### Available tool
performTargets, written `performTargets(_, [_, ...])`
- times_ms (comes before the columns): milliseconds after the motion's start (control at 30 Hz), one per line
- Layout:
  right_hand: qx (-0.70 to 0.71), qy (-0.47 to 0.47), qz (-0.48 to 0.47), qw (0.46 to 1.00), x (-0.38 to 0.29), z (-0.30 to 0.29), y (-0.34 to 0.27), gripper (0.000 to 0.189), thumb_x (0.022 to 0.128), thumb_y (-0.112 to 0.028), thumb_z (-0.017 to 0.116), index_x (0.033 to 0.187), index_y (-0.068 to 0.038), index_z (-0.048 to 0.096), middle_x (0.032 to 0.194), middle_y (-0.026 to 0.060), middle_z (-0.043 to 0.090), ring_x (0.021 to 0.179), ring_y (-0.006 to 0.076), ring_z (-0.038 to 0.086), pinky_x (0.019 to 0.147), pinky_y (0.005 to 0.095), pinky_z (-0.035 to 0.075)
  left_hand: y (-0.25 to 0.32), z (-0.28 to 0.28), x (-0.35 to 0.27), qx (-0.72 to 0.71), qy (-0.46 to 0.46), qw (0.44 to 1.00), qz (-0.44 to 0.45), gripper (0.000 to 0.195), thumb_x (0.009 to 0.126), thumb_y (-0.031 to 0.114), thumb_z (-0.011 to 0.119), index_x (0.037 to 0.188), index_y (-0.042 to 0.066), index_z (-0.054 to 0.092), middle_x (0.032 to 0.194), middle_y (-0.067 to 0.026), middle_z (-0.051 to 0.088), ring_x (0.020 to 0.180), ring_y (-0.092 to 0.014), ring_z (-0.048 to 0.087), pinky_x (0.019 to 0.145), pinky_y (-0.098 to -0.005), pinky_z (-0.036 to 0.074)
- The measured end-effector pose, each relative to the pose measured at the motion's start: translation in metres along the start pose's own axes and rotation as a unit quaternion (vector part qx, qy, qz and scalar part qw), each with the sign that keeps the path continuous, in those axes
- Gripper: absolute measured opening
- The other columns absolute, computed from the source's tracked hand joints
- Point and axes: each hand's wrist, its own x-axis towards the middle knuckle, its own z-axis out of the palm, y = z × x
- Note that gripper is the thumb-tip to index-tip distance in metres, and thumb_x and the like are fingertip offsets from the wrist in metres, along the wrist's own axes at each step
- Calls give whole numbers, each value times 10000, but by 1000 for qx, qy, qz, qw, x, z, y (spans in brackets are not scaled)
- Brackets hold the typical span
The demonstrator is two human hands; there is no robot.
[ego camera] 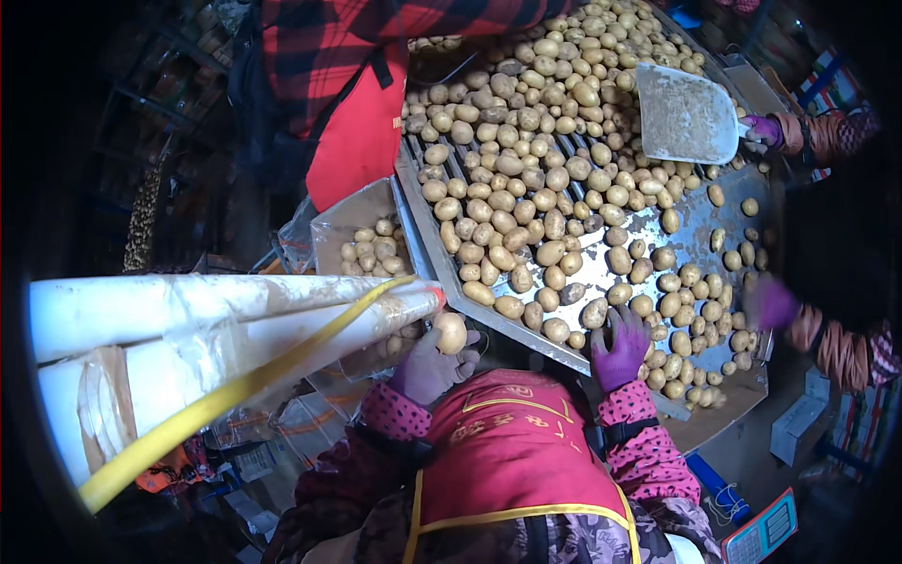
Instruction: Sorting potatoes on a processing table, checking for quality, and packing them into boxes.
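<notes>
My left hand point(431, 363), in a purple work glove with a grey palm, holds a round potato point(450, 333) near the front left edge of the metal sorting table point(518, 331). My right hand point(623, 349), gloved the same way, rests at the table's front edge with its fingertips touching the potatoes there. Whether it grips one, I cannot tell. Many loose potatoes point(507, 201) cover the slatted part and the smooth metal tray point(705, 204). A lined carton point(328, 236) with potatoes stands left of the table.
A co-worker at the right holds a flat scoop point(687, 116); their other purple-gloved hand point(771, 303) is blurred beside the tray. Another person in a plaid sleeve point(338, 63) stands at the back left. White tubes point(211, 331) and a yellow hose point(246, 384) run close on the left; a scale point(761, 529) is at lower right.
</notes>
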Motion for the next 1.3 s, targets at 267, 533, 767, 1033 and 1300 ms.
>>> performTargets(267, [-16, 14, 2, 1000, -4, 4, 1, 376, 779, -151, 739, 1125, -23, 662, 1240, 171, 646, 1138, 377, 577, 1017, 542, 398, 9, -40, -16, 383, -17, 909, 161, 456, 990, 404, 672, 1273, 59, 580, 901, -26, 643, 648, -90, 571, 543, -227, 421])
performTargets(533, [-26, 48, -21, 998, -3, -2, -3, 383, 767, -128, 735, 1130, -34, 656, 1196, 188, 656, 1091, 386, 597, 988, 539, 431, 21, -33, -40, 455, 21, 809, 372, 432, 838, 139, 833, 1210, 20, 649, 1000, -68, 699, 885, -142, 668, 802, -299, 563])
performTargets(767, [495, -282, -42, 821, 33, -83, -189, 786, 815, -172, 813, 1500, 2, 469, 1380, 202, 600, 1289, 284, 580, 1058, 364, 484, 9, 8, -51, 566, -59, 715, 405, 414, 833, 299, 842, 1110, 40, 676, 913, -132, 717, 798, -251, 701, 760, -369, 562])
performTargets(1033, [320, -177, -145, 919, 13, -50, -207, 690, 776, -289, 859, 1331, 33, 605, 952, 232, 723, 839, 388, 728, 726, 450, 583, -1, -10, -48, 605, -26, 691, 394, 358, 982, 376, 653, 1050, 25, 679, 812, -200, 695, 735, -385, 696, 679, -453, 535])
performTargets(1300, [334, -259, -166, 891, 22, -45, -237, 440, 798, -305, 824, 1121, -52, 664, 910, 218, 699, 831, 397, 704, 711, 452, 568, 2, -14, -61, 326, 39, 936, 127, 501, 1021, 495, 412, 1021, 80, 692, 736, -8, 663, 493, -95, 568, 389, -216, 393])
